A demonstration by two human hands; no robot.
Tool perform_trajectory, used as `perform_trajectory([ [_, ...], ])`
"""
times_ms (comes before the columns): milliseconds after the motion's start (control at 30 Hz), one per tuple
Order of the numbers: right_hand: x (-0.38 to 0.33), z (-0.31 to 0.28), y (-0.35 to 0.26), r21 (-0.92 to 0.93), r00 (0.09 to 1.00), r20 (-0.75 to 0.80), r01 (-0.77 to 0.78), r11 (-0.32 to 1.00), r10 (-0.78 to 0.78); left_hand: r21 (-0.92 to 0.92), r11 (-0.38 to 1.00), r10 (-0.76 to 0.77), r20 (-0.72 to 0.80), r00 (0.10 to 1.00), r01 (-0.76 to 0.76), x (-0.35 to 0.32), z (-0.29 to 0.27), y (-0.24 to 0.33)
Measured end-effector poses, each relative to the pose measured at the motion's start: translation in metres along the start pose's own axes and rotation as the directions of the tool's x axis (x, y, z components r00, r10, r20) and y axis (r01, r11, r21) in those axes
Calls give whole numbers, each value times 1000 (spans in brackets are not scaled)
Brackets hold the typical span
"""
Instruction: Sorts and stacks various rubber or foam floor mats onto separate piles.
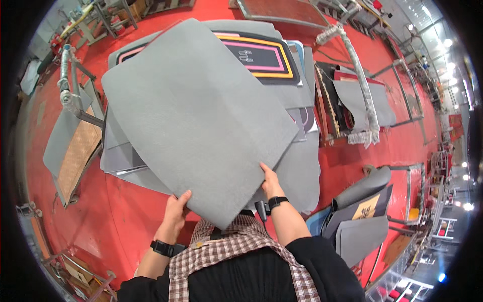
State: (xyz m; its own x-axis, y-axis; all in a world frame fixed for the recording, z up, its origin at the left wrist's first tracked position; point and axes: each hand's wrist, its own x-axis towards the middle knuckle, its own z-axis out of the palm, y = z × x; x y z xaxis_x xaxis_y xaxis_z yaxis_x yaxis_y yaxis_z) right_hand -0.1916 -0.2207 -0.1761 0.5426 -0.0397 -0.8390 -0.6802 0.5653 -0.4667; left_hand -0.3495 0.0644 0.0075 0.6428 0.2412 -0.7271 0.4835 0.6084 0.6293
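A large grey mat [196, 110] with rounded corners spreads out in front of me, its plain side up. My left hand [176, 211] is closed on its near left edge, thumb on top and fingers hidden underneath. On the near right edge my right hand [270, 182] grips it the same way. One corner of the mat points toward my checked apron [216, 250]. Beneath it lies a stack of more grey mats [297, 176]. Partly covered at the far side is a dark mat [288, 60] with yellow and pink borders.
To the right, a metal rack with a wrapped post [359, 83] stands beside folded mats [365, 103]. Nearer right lean rolled and flat mats [362, 236]. At the left, a wrapped frame [70, 95] rises by a tan-patterned mat [78, 151]. The floor [121, 216] is red.
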Motion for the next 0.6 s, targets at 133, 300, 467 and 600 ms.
perform_trajectory([
  [133, -13, -2, -18, 32, 959, 224, -185, 982, 173, -34, 996, -81, 136, 987, 87, -32, 19, 4],
  [300, -54, 20, -97, -415, 974, 135, 222, 882, -182, 72, 932, -357, 366, 859, 356, -8, -21, -26],
  [467, -138, 58, -164, -398, 838, 285, 545, 738, -466, -466, 856, -153, 186, 970, 225, 94, -95, -12],
  [600, -184, 79, -191, -757, 616, 479, 651, 62, -625, -447, 892, 112, 75, 991, -68, 140, -75, 29],
])
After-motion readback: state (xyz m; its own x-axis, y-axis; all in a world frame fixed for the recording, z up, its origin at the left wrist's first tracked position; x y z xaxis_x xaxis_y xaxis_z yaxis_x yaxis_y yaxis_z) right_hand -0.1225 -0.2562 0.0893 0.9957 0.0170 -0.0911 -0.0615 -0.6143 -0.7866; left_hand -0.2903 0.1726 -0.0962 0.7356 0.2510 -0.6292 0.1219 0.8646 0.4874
